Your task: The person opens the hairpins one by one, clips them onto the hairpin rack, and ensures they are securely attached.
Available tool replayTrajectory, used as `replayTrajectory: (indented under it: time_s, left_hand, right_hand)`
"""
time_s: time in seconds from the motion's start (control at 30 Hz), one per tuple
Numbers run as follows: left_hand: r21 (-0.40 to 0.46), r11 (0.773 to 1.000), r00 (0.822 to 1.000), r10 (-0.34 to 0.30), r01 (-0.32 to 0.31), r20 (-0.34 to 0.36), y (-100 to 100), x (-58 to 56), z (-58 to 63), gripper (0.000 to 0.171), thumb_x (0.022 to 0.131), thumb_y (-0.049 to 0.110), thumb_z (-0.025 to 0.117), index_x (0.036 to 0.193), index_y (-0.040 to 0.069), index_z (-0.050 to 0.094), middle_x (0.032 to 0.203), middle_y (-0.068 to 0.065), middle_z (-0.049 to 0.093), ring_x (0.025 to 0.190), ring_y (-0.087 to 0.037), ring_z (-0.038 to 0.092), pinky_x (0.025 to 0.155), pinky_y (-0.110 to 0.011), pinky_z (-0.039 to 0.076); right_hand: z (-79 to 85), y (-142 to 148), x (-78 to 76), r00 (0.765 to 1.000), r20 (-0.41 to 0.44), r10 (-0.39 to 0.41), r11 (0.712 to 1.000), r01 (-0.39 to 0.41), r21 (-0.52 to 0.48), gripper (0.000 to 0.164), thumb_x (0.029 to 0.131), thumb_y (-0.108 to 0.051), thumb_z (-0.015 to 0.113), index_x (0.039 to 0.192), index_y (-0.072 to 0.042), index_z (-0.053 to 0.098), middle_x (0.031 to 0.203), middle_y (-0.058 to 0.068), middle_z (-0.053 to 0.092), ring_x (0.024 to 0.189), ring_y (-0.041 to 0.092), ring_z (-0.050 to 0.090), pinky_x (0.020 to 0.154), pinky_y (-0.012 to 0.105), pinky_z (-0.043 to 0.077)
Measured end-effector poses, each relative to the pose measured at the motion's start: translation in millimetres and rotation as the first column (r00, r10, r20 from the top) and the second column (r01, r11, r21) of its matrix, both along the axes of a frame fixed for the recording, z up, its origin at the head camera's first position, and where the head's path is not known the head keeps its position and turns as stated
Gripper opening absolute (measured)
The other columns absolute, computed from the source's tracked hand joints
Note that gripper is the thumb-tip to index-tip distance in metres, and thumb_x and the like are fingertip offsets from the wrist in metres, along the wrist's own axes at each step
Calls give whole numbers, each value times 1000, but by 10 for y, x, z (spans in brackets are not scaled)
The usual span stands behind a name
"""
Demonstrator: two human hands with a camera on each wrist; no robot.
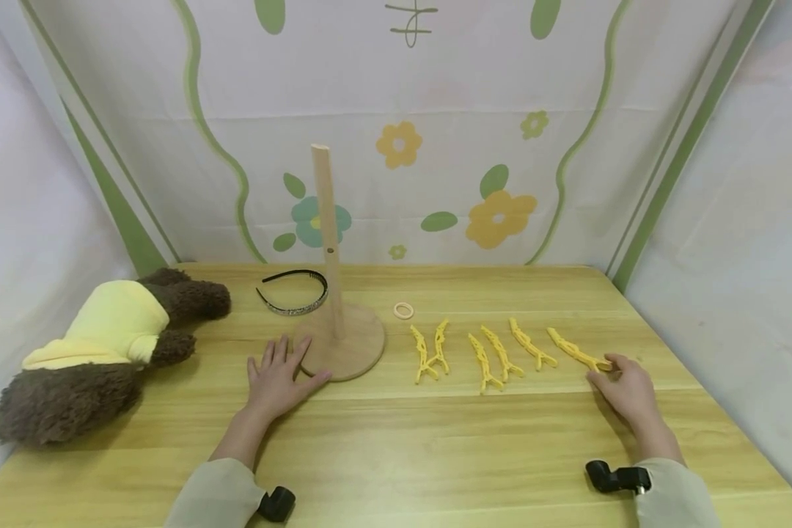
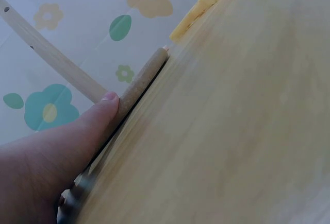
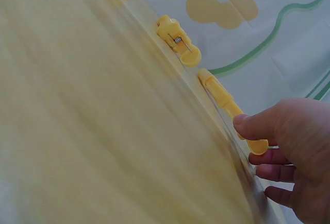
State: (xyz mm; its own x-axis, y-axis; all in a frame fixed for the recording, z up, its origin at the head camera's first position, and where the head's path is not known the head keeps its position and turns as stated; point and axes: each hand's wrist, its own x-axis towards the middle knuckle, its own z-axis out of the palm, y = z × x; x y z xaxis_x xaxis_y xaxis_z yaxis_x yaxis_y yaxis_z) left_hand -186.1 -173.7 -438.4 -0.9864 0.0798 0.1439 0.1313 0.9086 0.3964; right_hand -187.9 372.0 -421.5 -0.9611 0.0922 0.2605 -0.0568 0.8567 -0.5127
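Note:
My left hand lies with spread fingers at the front left of a round wooden base, thumb and forefinger touching its rim. From that base rises an upright wooden post. In the left wrist view the thumb rests against the base's edge. On the right, my right hand pinches the handle end of the rightmost yellow hair clip, which lies on the table. The right wrist view has the thumb on that clip. Several more yellow clips lie in a row to its left.
Behind the base lies a black headband with a glittery band. A small pale ring sits right of the post. A brown plush toy in a yellow top lies at the left. Printed cloth walls border the wooden table.

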Motion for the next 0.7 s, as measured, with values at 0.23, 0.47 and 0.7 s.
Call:
replayTrajectory:
  time_s: [0.23, 0.47, 0.7]
  left_hand:
    - [1, 1000, 1000, -5, 5, -4, 6, 13, 23, 84, 72, 68, 44, 136, 15, 28, 136, -26, 16, 123, -44, 6, 87, -64, -5]
    - [-2, 1000, 1000, -4, 4, -7, 6, 17, 8, 84, 73, 68, 43, 136, 15, 28, 136, -26, 16, 123, -45, 7, 87, -65, -5]
    - [4, 1000, 1000, -3, 3, -13, 14, 5, 15, 84, 72, 68, 43, 136, 15, 29, 136, -26, 16, 123, -44, 6, 87, -64, -5]
  right_hand:
    - [-56, 6, -24, 999, -27, 21, 1000, -21, 1, 39, 81, -17, 59, 103, 15, 51, 94, 32, 49, 85, 43, 45, 70, 51, 35]
    - [-87, -11, -16, 999, -34, -4, 1000, 5, 21, 38, 82, -16, 57, 103, 15, 51, 98, 33, 45, 87, 44, 39, 71, 52, 31]
    - [-47, -4, -20, 999, -33, 21, 999, -21, 25, 34, 82, -9, 56, 105, 16, 49, 100, 36, 44, 89, 48, 39, 75, 55, 30]
